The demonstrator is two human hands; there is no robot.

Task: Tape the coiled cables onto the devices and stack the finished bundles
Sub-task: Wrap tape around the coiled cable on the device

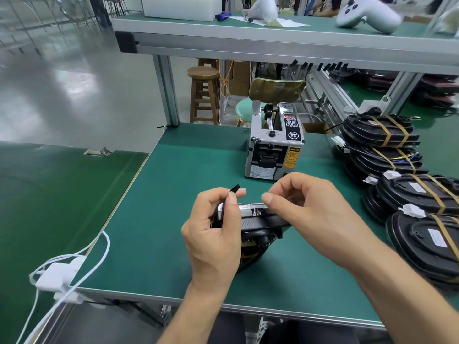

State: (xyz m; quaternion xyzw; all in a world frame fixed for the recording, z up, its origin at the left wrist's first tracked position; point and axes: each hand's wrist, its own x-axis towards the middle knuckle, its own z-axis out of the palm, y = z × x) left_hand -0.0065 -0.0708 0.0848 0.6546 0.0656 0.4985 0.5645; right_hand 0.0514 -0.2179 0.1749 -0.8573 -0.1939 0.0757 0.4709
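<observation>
Device gripped by both hands mid-table.

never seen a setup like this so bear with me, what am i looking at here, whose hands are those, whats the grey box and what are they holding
There is one picture, taken by a camera worn on a person's head, looking down at their own hands over a green workbench. The left hand pinches a strip of black tape and grips a black device. The right hand holds the device's top edge on the other side. The grey box behind is a tape dispenser that feeds out cut strips. On the right lie finished bundles, black devices with tan tape bands across them, overlapping in a row. A white cable lies at the bench's left corner.
</observation>
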